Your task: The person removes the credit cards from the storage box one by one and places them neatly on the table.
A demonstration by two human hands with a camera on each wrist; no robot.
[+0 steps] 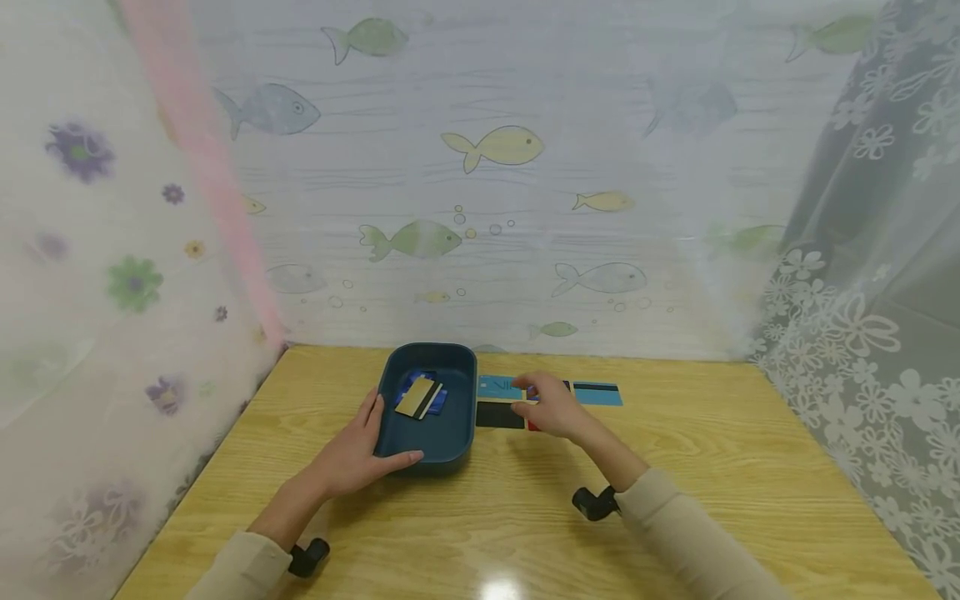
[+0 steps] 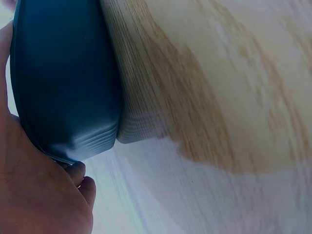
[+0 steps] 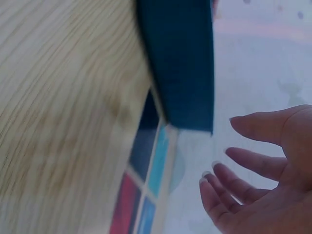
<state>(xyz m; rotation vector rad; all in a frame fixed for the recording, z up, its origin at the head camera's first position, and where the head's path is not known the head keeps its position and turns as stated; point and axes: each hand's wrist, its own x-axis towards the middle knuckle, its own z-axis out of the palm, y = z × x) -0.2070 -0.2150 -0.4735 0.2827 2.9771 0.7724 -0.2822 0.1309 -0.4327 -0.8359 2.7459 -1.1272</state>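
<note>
A dark blue plastic bin (image 1: 438,442) stands on the table. Inside it, a gold card (image 1: 414,398) with a black stripe overlaps blue cards (image 1: 438,403). My left hand (image 1: 352,454) holds the bin's near left corner, fingers along the left side and thumb along the near edge. To the right of the bin lie cards: a light blue one (image 1: 492,385), a black one (image 1: 500,415), and a blue striped one (image 1: 598,393). Above them hovers my right hand (image 1: 558,408), fingers loosely bent and apart, holding nothing in the right wrist view. It partly hides a red card (image 3: 125,204).
The wood-grain table (image 1: 510,525) extends to both sides and toward me. Behind it hangs a fish-patterned curtain (image 1: 495,267). Flowered sheets flank the left (image 1: 135,333) and right (image 1: 862,375). A black wrist device (image 1: 592,503) sits by each sleeve.
</note>
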